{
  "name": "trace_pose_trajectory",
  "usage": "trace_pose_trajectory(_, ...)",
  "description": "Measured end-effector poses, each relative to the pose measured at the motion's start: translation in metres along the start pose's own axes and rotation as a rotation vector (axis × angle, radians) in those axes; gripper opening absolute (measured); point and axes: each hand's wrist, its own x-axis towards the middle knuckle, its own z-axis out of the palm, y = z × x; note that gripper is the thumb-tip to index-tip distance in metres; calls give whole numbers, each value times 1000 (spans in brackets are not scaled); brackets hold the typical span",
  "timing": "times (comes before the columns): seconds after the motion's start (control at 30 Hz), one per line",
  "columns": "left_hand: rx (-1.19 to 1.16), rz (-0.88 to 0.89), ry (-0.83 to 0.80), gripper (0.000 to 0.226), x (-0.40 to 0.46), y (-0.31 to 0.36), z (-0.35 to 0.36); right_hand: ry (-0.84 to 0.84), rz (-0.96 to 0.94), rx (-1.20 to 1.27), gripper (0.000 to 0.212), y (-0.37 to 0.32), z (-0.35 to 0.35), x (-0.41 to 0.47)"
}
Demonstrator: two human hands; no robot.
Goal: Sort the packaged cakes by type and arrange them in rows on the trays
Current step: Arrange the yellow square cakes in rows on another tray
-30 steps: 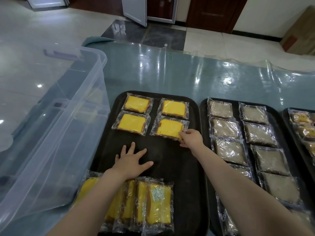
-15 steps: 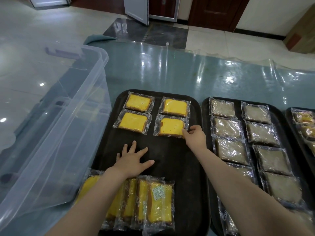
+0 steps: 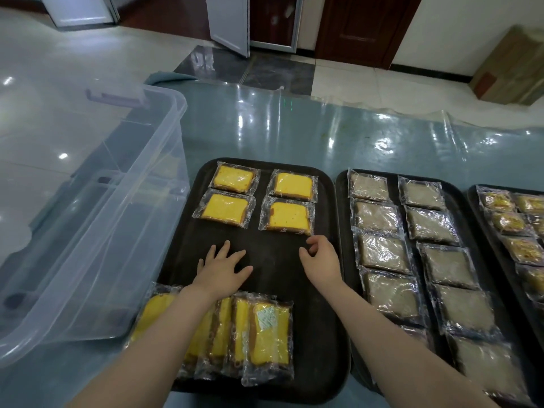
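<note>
Left hand (image 3: 221, 271): flat on black tray (image 3: 321, 334), fingers spread toward 12 o'clock, gripping nothing. Right hand (image 3: 320, 257): fingers loosely curled, empty, below yellow cake (image 3: 289, 217). Packet label (image 3: 266, 317) at 6 o'clock: unreadable.

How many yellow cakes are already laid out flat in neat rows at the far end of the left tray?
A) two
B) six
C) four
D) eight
C: four yellow cakes lie flat in two rows of two at the far end of the left tray; the other yellow ones sit bunched together at its near end.
</note>
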Motion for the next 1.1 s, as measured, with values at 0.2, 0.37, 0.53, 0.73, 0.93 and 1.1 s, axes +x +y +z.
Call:
trace_pose_trajectory(0.2,-87,7,-8,54,-11,-11,4,-99,1,57,23,15,6,-50)
trace_pose_trajectory(0.37,-76,59,49,41,-34,-10,11,-188,-20,60,25,27,11,-84)
trace_pose_trajectory(0.53,-9,151,182,33,-56,-7,21,-134,50,129,20,39,13,-111)
trace_pose_trajectory(0.73,49,204,289,44,-76,-2,36,-194,139,165,20,46,15,-132)
trace_pose_trajectory(0.93,92,258,321,44,-85,-1,48,-201,151,86,19,44,19,-139)
trace_pose_trajectory(1.1,107,287,344,37,-93,-2,53,-306,176,-22,22,39,15,-135)
